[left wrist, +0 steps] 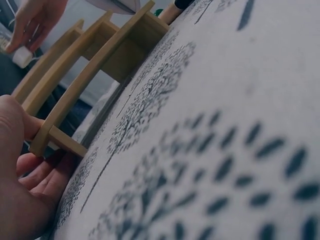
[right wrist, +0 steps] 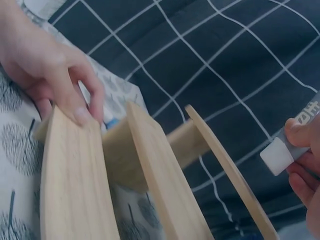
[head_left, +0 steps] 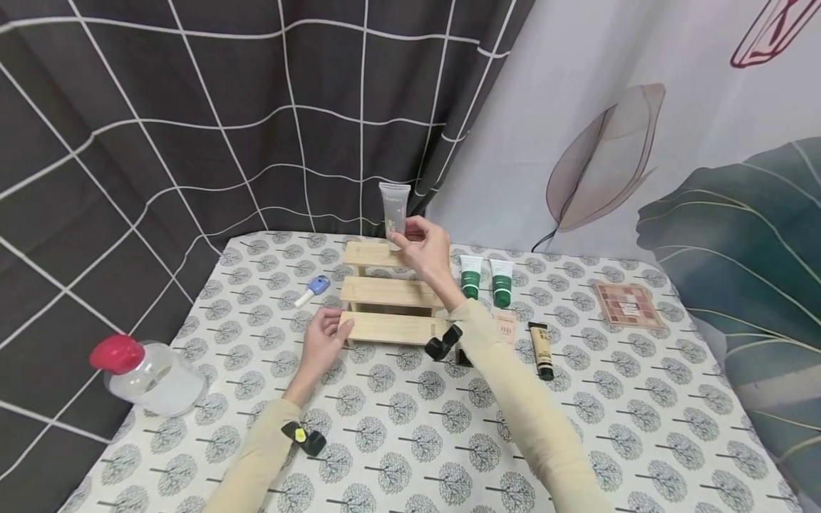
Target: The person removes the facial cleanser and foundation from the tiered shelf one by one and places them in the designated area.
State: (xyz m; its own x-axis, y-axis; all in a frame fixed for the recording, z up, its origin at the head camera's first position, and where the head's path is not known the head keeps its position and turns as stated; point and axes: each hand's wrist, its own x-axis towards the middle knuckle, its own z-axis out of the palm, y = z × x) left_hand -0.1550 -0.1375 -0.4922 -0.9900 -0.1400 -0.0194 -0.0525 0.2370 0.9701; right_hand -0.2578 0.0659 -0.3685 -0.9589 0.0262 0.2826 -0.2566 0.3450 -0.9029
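Note:
A three-tier wooden step rack [head_left: 391,328] stands on the cloth. My left hand [head_left: 323,340] grips the left end of its lowest step, the thumb on the board and the fingers curled by the side support [left wrist: 67,141]. Between thumb and fingers, my right hand [head_left: 426,249] holds a grey squeeze tube [head_left: 394,206] upright by its lower part. In the right wrist view its white cap [right wrist: 276,156] points down and is apart from the top step [right wrist: 230,170]. The right hand and forearm hide the rack's right part in the head view.
Two green-and-white tubes [head_left: 502,283], a pink box [head_left: 506,328], a beige tube [head_left: 541,350] and an eyeshadow palette [head_left: 628,306] lie to the right. Left of the rack lies a small blue-and-white item [head_left: 314,290]. A red-topped clear jar [head_left: 157,377] is at the far left.

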